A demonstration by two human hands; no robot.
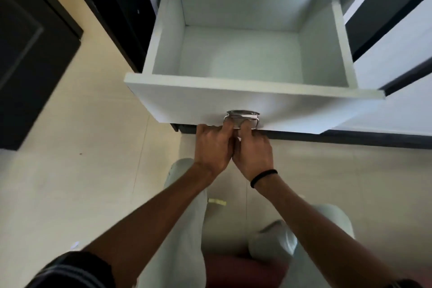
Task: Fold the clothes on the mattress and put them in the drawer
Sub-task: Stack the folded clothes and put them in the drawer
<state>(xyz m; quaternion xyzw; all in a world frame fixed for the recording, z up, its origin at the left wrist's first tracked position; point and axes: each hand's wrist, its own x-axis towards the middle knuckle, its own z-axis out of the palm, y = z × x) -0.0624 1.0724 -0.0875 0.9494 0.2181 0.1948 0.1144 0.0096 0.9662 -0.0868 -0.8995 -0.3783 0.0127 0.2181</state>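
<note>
At six o'clock, nearest the camera, are the person's knees in pale trousers above a dark red patch low in the frame, which is too blurred to identify. Both bare forearms reach up toward twelve o'clock. The left hand (pixel 214 147) and the right hand (pixel 253 149) meet side by side, touching, with fingers curled up around the metal handle (pixel 242 118) on the drawer's front panel; the right wrist wears a black band (pixel 263 177). Just beyond, the white drawer (pixel 245 87) stands pulled well out of the cabinet, and its inside shows only bare pale walls and floor, with no clothing in it. No clothes and no mattress are in view, so how much folding is done cannot be told; judging by the bare drawer, the putting-away part has not yet begun, and the drawer appears simply to be made ready. The cream tiled floor (pixel 81 147) spreads from nine o'clock down to seven. A dark door (pixel 30 54) stands at ten o'clock, dark cabinet framing (pixel 121 7) runs toward eleven o'clock, and a white and dark cabinet panel (pixel 397 37) is at two o'clock.
</note>
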